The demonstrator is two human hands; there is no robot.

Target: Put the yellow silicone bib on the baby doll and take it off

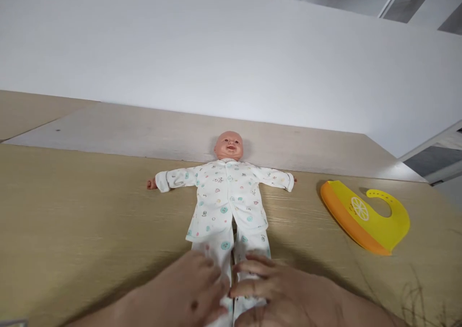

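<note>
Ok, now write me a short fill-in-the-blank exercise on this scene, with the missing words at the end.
1. The doll lies on its ____, face up, on the table.
2. As the picture shows it, the bib lies to the ____ of the doll.
3. The fruit slice printed on the bib is ____.
4. The left hand and right hand are over the doll's ____, not its arms.

Missing words: back; right; white; legs.
</note>
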